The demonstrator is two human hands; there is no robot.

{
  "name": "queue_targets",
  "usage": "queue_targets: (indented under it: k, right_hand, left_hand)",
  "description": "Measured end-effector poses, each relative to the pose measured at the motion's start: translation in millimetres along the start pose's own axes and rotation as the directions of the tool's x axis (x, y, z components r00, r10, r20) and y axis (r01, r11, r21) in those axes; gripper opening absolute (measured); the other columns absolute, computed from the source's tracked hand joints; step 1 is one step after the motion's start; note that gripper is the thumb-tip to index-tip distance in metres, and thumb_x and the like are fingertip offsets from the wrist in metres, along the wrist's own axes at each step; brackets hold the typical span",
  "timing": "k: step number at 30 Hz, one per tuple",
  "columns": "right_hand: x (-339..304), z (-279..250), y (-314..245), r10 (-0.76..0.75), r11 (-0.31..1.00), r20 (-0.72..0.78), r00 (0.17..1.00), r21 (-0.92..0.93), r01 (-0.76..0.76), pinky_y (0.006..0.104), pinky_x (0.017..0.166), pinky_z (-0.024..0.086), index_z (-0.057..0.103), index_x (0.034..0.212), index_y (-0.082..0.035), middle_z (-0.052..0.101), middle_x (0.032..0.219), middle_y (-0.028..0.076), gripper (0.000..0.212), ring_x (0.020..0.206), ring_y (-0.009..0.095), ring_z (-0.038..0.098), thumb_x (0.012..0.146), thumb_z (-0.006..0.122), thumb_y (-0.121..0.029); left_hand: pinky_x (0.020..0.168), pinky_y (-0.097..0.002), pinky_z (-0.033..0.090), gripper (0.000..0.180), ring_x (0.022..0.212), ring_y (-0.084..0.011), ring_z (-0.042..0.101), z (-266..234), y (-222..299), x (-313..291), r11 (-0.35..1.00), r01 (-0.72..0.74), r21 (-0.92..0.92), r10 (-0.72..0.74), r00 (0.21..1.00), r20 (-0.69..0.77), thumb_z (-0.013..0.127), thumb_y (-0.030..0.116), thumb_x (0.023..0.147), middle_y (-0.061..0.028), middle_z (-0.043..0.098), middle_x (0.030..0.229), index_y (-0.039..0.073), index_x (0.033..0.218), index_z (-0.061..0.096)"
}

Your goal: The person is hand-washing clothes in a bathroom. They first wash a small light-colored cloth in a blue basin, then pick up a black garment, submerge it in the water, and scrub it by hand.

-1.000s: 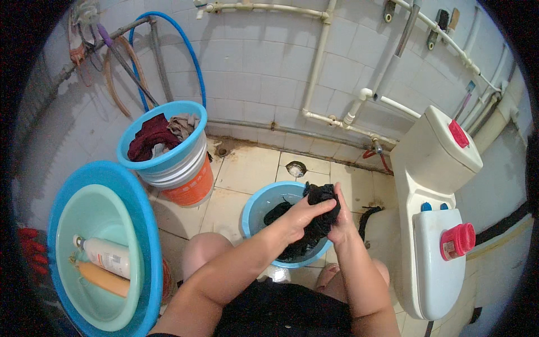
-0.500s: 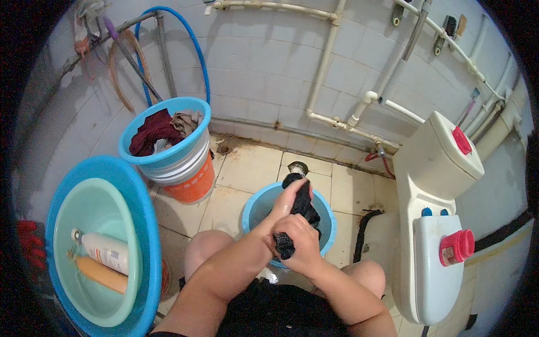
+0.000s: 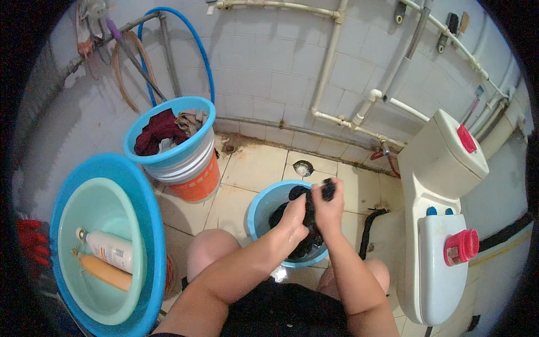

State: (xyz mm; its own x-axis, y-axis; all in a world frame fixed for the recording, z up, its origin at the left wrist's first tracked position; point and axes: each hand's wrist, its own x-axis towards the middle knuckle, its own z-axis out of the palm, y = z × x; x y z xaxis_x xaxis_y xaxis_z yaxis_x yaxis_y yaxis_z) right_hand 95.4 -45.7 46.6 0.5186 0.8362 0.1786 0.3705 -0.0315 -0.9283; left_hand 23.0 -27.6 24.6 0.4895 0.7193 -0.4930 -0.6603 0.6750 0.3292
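A wet black garment hangs bunched over a small blue basin on the tiled floor. My left hand grips its left side and my right hand grips its upper end, the two hands pressed close together above the basin. More dark cloth lies inside the basin below them. My knees flank the basin at the bottom of the view.
A blue bucket of clothes sits in stacked pails at left. A large blue tub holds a green basin with a white bottle and an orange bottle. A white toilet stands at right; a floor drain lies behind.
My hands have drawn together and lifted the black garment higher over the basin; earlier they were spread across it, lower down.
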Motion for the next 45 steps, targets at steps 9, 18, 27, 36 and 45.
queue_targets:
  k: [9,18,27,36,45]
  right_hand:
    - [2.7,-57.4,3.6,0.178,0.514,0.678,0.714,0.554,-0.654,0.0471,0.091,0.041,0.037,0.133,-0.014,0.048,0.124,0.010,0.051,0.113,0.027,0.047,0.088,0.050,-0.034]
    - [-8.8,-41.5,13.9,0.240,0.432,0.791,0.563,0.432,-0.791,0.0395,0.092,0.043,0.044,0.128,-0.011,0.051,0.125,0.007,0.064,0.111,0.024,0.051,0.083,0.047,-0.057]
    - [29.1,-94.7,-11.0,0.219,0.381,0.473,0.854,0.764,-0.521,0.0364,0.079,0.050,0.059,0.101,-0.003,0.064,0.097,0.010,0.029,0.087,0.024,0.062,0.081,0.064,-0.023]
    - [50.7,-136.3,-3.5,0.088,0.195,0.119,0.989,0.971,-0.135,0.0343,0.074,0.052,0.063,0.090,-0.003,0.066,0.089,0.010,0.022,0.081,0.023,0.063,0.083,0.055,-0.023]
    - [57.2,-139.4,19.1,0.244,0.632,0.123,0.962,0.733,-0.254,0.0319,0.073,0.051,0.053,0.105,-0.004,0.060,0.096,0.009,0.029,0.083,0.021,0.061,0.076,0.055,-0.002]
  left_hand:
    - [0.069,-0.0383,0.053,0.022,0.075,-0.0250,0.063,8.6,87.7,-14.6,0.979,-0.158,0.130,0.129,0.969,0.209,0.054,0.021,0.080,-0.0109,0.064,0.082,0.001,0.088,0.060]
    - [0.075,-0.0345,0.051,0.028,0.083,-0.0214,0.063,10.7,64.3,-20.5,0.914,-0.025,0.405,-0.138,0.919,0.368,0.059,0.024,0.082,-0.0097,0.064,0.094,0.003,0.101,0.059]
    - [0.072,-0.0300,0.046,0.033,0.076,-0.0173,0.058,11.3,67.3,-10.5,0.396,-0.351,0.849,-0.092,0.904,0.417,0.065,0.026,0.080,-0.0071,0.061,0.084,0.002,0.101,0.056]
    - [0.078,-0.0340,0.045,0.037,0.084,-0.0231,0.061,-41.6,10.3,27.0,-0.195,-0.490,0.850,-0.207,0.867,0.453,0.067,0.025,0.073,-0.0152,0.064,0.090,0.003,0.101,0.059]
    - [0.097,-0.0452,0.039,0.010,0.097,-0.0264,0.055,1.2,64.1,-11.9,0.989,-0.150,0.007,0.138,0.928,0.345,0.053,0.009,0.077,-0.0086,0.061,0.093,0.004,0.084,0.058]
